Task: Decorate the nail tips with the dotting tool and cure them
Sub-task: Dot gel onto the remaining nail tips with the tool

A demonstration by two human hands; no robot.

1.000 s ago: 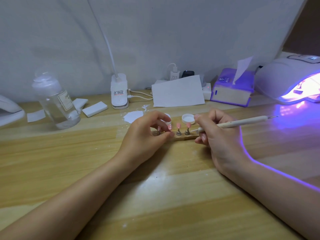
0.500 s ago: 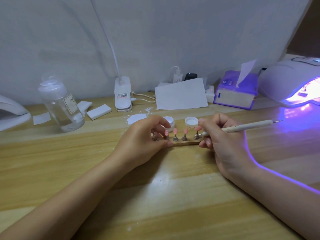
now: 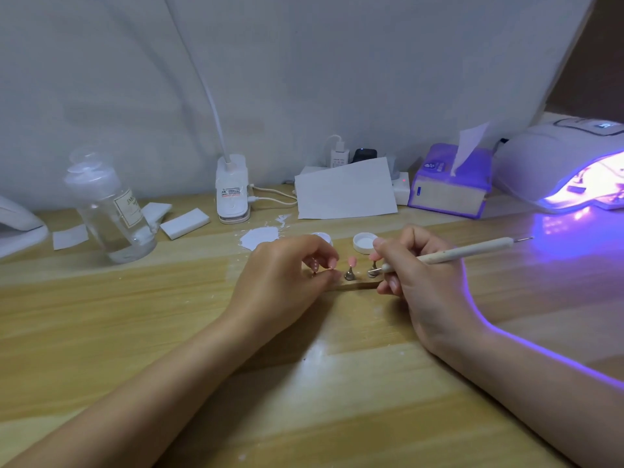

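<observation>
Pink nail tips (image 3: 352, 261) upright on wooden holder strip (image 3: 358, 285), so I reckon easy dotting. From my feed: left hand (image 3: 287, 278) pinches one stand, steadying; right hand (image 3: 410, 265) grips dotting tool (image 3: 462, 252) pen-style. UV lamp (image 3: 567, 170) lit, near right.

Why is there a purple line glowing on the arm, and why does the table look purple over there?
In the head view, the nail lamp at the right is lit and throws violet light: it edges the right hand and forearm and tints the table beside it. The left hand stays in plain white light, with a pale glare patch nearer the camera.
</observation>
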